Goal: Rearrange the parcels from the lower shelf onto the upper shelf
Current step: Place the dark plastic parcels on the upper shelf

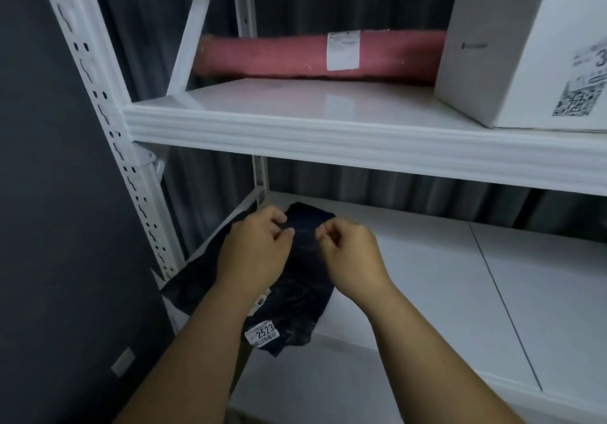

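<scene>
Step in hand, as judged: the reach for the last soft parcel on the lower shelf (pixel 427 259); pickup not yet made.

Left to right. At far left, the perforated white upright (pixel 98 101) of the rack. Next, the black poly-bag parcel (pixel 295 295) lies flat at the left end of the lower shelf, its near corner overhanging the front edge. The film is dark, creased and slack; a white sticker reading 2523 (pixel 262 334) sits near that corner, and a second label is partly hidden under the left forearm.

The left hand (pixel 254 246) hovers over the far half of the bag, fingers loosely curled, holding nothing that I can see; whether it touches the film cannot be told. The right hand (pixel 349 252) is just beside it, over the bag's right edge, fingers likewise curled and empty.

Next move, as judged: pinch both sides of the bag, lift it clear of the shelf lip, and raise it to the bare patch of the upper shelf (pixel 295 101), in front of the pink roll (pixel 279 59) and left of the white box (pixel 525 45). The limp bag will sag, so support from both hands is advisable.
</scene>
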